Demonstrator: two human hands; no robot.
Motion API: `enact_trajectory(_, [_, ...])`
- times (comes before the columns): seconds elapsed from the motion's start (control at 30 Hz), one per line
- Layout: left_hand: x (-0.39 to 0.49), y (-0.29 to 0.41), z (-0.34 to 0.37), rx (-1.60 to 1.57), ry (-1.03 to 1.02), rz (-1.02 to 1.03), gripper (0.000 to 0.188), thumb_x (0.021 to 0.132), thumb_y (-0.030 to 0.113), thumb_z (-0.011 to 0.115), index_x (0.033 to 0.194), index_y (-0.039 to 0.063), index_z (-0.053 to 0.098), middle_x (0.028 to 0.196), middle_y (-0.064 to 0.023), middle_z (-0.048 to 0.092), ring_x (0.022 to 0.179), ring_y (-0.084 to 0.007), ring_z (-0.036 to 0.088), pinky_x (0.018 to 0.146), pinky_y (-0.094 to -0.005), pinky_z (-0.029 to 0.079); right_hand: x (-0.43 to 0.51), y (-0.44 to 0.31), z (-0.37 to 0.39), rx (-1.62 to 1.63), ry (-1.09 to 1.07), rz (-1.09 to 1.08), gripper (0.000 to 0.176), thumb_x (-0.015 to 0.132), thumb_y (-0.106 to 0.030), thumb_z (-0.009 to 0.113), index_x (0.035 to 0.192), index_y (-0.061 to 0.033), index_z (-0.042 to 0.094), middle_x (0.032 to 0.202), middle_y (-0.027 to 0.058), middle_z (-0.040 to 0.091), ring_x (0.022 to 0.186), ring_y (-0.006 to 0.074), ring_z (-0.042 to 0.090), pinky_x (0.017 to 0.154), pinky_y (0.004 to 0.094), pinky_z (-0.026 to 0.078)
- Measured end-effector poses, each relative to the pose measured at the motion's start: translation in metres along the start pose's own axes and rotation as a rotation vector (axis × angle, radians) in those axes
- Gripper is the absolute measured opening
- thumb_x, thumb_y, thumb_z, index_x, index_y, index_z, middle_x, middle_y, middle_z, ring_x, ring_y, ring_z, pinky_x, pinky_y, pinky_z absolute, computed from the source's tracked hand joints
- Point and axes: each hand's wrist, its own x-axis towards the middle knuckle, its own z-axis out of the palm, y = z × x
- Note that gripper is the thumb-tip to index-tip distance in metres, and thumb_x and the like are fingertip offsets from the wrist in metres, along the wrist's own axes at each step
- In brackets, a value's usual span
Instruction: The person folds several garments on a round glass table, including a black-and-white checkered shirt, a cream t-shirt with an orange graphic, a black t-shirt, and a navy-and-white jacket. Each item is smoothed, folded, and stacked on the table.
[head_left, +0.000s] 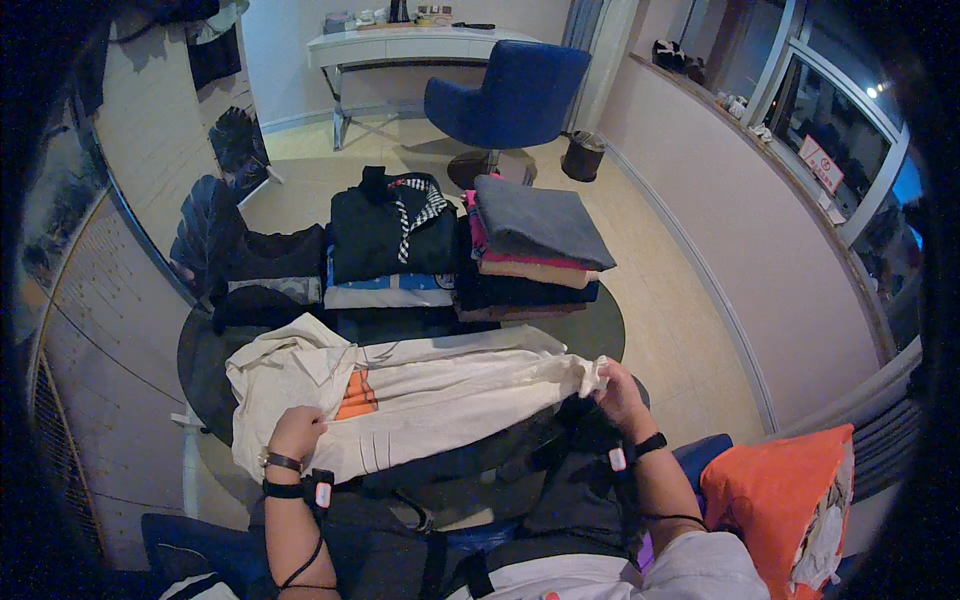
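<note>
A cream long-sleeved garment (450, 382) with an orange patch and thin dark lines is spread across a dark round table (600, 330). At the left its collar end lies bunched and folded over. My right hand (624, 399) grips the gathered, narrow end of the garment at the table's right side, a little raised. My left hand (298, 433) rests on the cloth below the collar, fingers curled and pinching the fabric near the orange patch. Both wrists carry black straps with small devices.
Behind the garment stand three stacks of folded clothes: dark ones (274, 270), a black top with checked trim (394, 232), and a pile under a grey piece (540, 221). An orange bag (772, 495) sits at right. Beyond are a blue chair (517, 97), bin (583, 156) and white desk (360, 51).
</note>
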Motion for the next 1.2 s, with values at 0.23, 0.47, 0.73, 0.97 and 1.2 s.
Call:
enact_trajectory(0.23, [0.003, 0.009, 0.009, 0.060, 0.021, 0.001, 0.015, 0.076, 0.018, 0.068, 0.082, 0.004, 0.068, 0.083, -0.0173, 0.067, 0.081, -0.0373, 0.065, 0.072, -0.0468, 0.052, 0.012, 0.017, -0.009, 0.139, 0.294, 0.256, 0.023, 0.093, -0.020, 0.049, 0.087, 0.0001, 0.059, 0.084, 0.0092, 0.062, 0.079, 0.0226, 0.062, 0.069, 0.0371, 0.051])
enact_trajectory(0.47, [-0.003, 0.031, 0.005, 0.152, -0.020, -0.044, 0.014, 0.079, 0.013, 0.062, 0.090, 0.008, 0.069, 0.085, -0.0179, 0.068, 0.084, -0.0381, 0.066, 0.071, -0.0469, 0.053, 0.027, 0.006, -0.019, -0.975, 0.459, -0.087, 0.028, 0.094, -0.022, 0.053, 0.100, 0.0050, 0.059, 0.092, 0.0173, 0.067, 0.080, 0.0214, 0.063, 0.069, 0.0362, 0.050])
enact_trajectory(0.73, [-0.003, 0.036, 0.009, 0.309, 0.072, -0.146, 0.016, 0.080, 0.009, 0.058, 0.093, 0.012, 0.067, 0.088, -0.0130, 0.068, 0.086, -0.0345, 0.067, 0.075, -0.0467, 0.052, 0.056, 0.005, 0.047, -1.287, 0.228, -0.618, 0.039, 0.076, -0.014, 0.070, 0.113, -0.0084, 0.057, 0.102, 0.0169, 0.060, 0.100, 0.0387, 0.054, 0.088, 0.0474, 0.044])
enact_trajectory(0.97, [0.019, 0.090, 0.033, 0.044, 0.225, 0.236, 0.027, 0.076, 0.020, 0.071, 0.100, 0.008, 0.064, 0.103, -0.0124, 0.062, 0.103, -0.0315, 0.059, 0.085, -0.0473, 0.046, 0.112, 0.022, 0.123, -1.777, -0.109, -0.317, 0.022, 0.074, -0.018, 0.070, 0.094, -0.0116, 0.065, 0.083, 0.0119, 0.062, 0.085, 0.0355, 0.060, 0.074, 0.0477, 0.049])
enact_trajectory(1.2, [0.018, 0.087, 0.022, 0.013, 0.183, 0.273, 0.039, 0.074, 0.019, 0.074, 0.108, 0.006, 0.060, 0.110, -0.0143, 0.056, 0.105, -0.0352, 0.054, 0.085, -0.0460, 0.046, 0.101, -0.020, 0.116, -1.552, 0.293, -0.760, 0.023, 0.073, -0.014, 0.066, 0.094, -0.0063, 0.065, 0.092, 0.0160, 0.061, 0.093, 0.0363, 0.057, 0.078, 0.0482, 0.048])
